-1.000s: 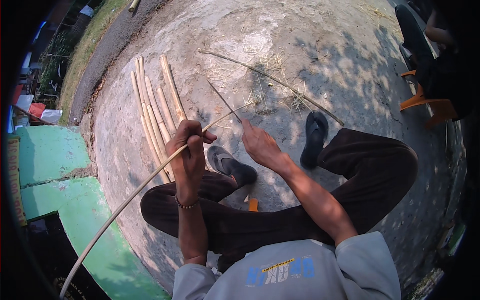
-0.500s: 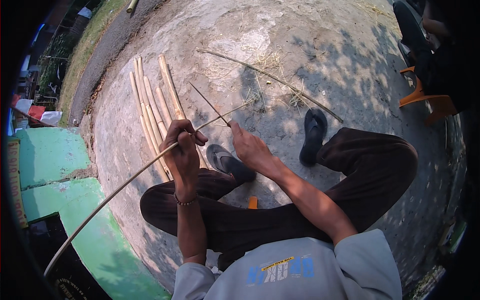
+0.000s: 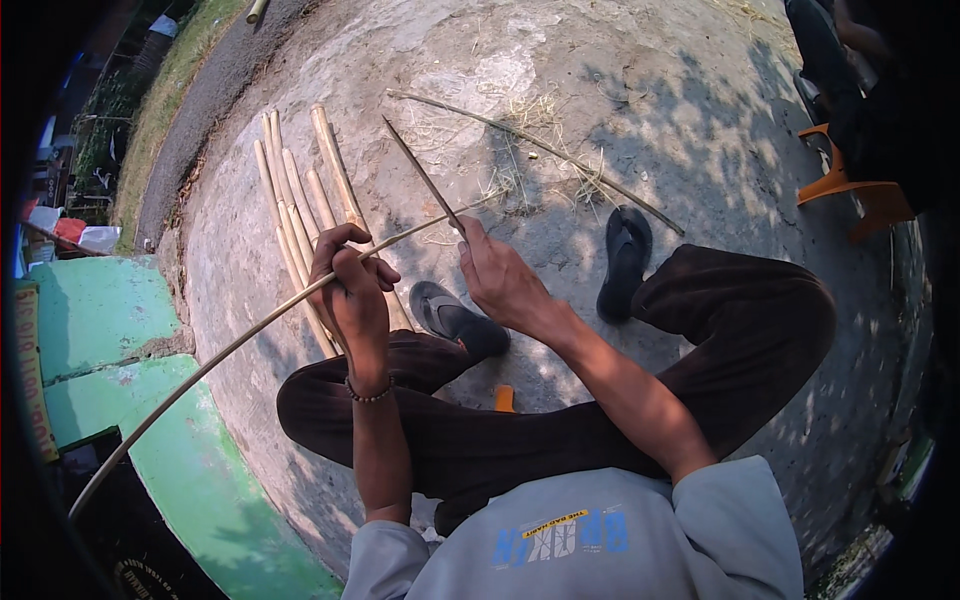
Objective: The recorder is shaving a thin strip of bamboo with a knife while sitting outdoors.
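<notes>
Left hand [image 3: 350,290] fingers curl tight around a long bamboo strip [image 3: 230,350]; right hand [image 3: 500,280] clasps a thin blade [image 3: 420,175], its handle hidden in the palm.

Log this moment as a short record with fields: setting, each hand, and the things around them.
Setting: person sitting cross-legged on a concrete ground, outdoors, in dappled shade
Left hand: closed around a long thin bamboo strip that runs down to the lower left
Right hand: holds a slim dark blade, its tip pointing up and away, at the strip's far end
Beside the left hand: bundle of bamboo slats lying on the ground
Footwear: two dark sandals
Farther off: long thin stick among dry shavings; green painted ledge at left
</notes>
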